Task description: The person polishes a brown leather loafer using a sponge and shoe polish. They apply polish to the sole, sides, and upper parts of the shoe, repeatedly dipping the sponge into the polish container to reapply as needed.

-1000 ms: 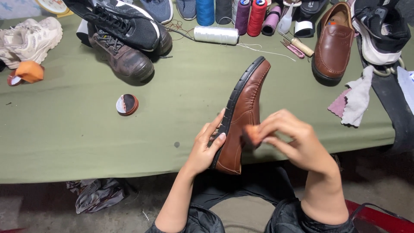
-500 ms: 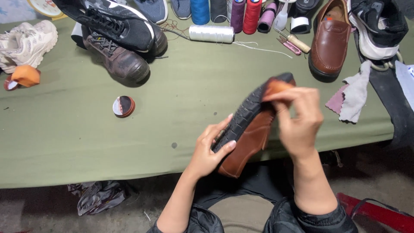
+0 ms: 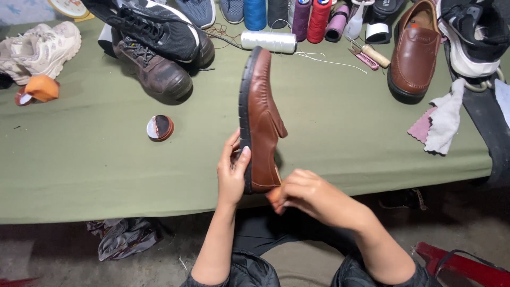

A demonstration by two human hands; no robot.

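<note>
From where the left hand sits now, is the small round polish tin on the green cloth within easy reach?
Probably yes, but not freely. The polish tin lies on bare green cloth with nothing between it and the left hand. That hand, however, grips the brown loafer by its sole and would need to release it first.

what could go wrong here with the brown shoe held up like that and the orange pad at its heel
The left hand grips the brown loafer only at its heel end, so the long toe end could tip or twist as the right hand presses the orange pad there. The shoe hangs near the table edge; a slip might drop it to the floor. The open polish tin could mark the green cloth if knocked.
</note>
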